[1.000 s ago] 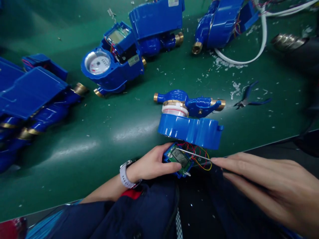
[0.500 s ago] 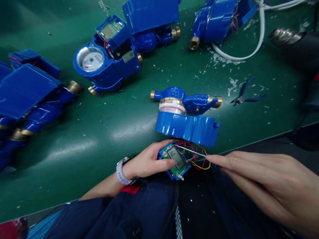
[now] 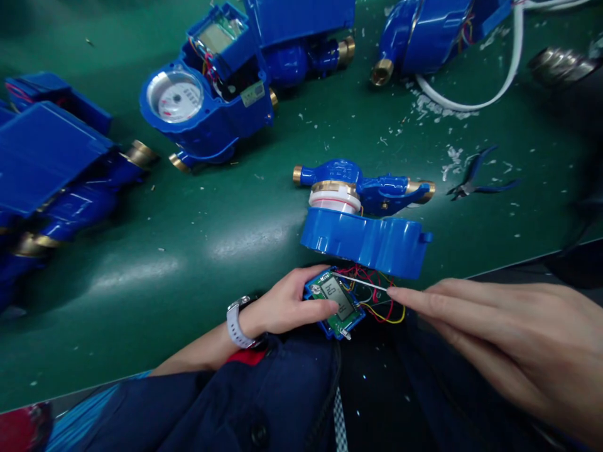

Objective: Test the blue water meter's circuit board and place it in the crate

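My left hand (image 3: 293, 302) is closed around a display module (image 3: 340, 301), a green circuit board with a small LCD in a blue frame, its thumb lying over the screen. My right hand (image 3: 490, 333) grips a screwdriver (image 3: 362, 281); only the thin metal shaft shows, its handle hidden in the palm. The shaft's tip meets the board's upper corner. Red and yellow wires (image 3: 389, 311) run out from the module. Just beyond it, a blue housing (image 3: 365, 242) stands against a water meter (image 3: 336, 176) with brass ends lying on the bench.
More blue water meters stand at the left (image 3: 51, 169), the back (image 3: 207, 113) and the back right (image 3: 419, 37). Blue-handled cutters (image 3: 471, 185) lie right of the near meter. A white cable (image 3: 471, 103) loops behind, among white scraps. A power tool (image 3: 560, 66) is at far right.
The whole view has shifted slightly, so things appear a little further right. Both hands keep the same grips, and the screwdriver tip stays at the module's corner.
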A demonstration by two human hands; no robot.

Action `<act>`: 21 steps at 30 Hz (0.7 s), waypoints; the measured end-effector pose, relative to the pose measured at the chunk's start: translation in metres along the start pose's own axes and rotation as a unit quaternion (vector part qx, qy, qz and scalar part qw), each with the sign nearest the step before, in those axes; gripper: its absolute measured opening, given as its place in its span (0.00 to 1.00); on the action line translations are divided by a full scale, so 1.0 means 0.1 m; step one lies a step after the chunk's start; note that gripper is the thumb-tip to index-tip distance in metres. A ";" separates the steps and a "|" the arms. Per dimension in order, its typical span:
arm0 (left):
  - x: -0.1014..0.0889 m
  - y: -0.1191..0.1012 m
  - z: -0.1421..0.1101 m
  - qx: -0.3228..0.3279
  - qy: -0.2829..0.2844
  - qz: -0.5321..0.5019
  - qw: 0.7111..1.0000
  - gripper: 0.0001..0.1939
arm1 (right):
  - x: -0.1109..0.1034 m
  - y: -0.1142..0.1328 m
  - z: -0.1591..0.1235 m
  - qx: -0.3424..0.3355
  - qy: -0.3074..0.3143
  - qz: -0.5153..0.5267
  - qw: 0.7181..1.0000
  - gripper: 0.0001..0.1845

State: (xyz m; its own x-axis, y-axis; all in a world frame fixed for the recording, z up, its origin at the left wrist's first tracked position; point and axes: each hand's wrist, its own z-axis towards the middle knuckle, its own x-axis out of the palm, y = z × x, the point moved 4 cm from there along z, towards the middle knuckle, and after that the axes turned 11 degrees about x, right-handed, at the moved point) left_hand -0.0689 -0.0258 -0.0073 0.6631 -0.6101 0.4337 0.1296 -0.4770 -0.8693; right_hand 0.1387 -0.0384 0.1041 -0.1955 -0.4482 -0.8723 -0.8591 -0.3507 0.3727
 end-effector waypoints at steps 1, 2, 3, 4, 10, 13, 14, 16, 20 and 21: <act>0.00 0.01 0.00 0.003 -0.002 0.003 1.000 0.20 | 0.00 0.01 0.00 -0.005 0.009 -0.006 1.000 0.23; 0.00 0.01 0.00 0.005 -0.004 0.007 1.000 0.20 | 0.00 0.02 0.00 -0.010 0.016 -0.013 1.000 0.24; 0.01 0.02 0.00 0.008 -0.005 0.013 1.000 0.19 | -0.01 0.03 0.00 -0.011 0.013 -0.026 1.000 0.25; 0.01 0.02 0.01 0.010 -0.007 0.020 1.000 0.19 | -0.02 0.04 0.00 -0.015 0.009 -0.041 0.999 0.25; 0.01 0.02 0.03 0.012 -0.012 0.069 0.997 0.18 | -0.06 0.13 0.03 -0.023 -0.013 -0.092 0.995 0.29; 0.01 0.01 0.02 0.007 -0.009 0.091 0.996 0.20 | -0.10 0.21 0.06 -0.029 -0.032 -0.131 0.990 0.31; 0.01 0.00 0.02 0.006 -0.007 0.098 0.995 0.21 | -0.10 0.24 0.07 -0.032 -0.034 -0.155 0.987 0.32; 0.01 -0.01 0.02 0.004 -0.005 0.113 0.994 0.22 | -0.10 0.32 0.06 -0.051 -0.046 -0.207 0.976 0.32; 0.01 -0.02 0.04 -0.005 -0.011 0.140 0.990 0.21 | -0.04 0.44 0.04 -0.079 -0.060 -0.248 0.964 0.31; 0.00 -0.02 0.04 -0.007 -0.014 0.146 0.989 0.21 | -0.03 0.44 0.05 -0.075 -0.063 -0.239 0.966 0.30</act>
State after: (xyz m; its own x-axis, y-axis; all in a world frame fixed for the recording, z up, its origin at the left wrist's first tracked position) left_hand -0.0660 -0.0226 -0.0063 0.6903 -0.7061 0.1577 -0.0801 -0.2912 -0.9533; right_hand 0.0992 -0.0489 0.1216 0.1422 -0.1061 -0.9841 -0.7890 -0.6125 -0.0479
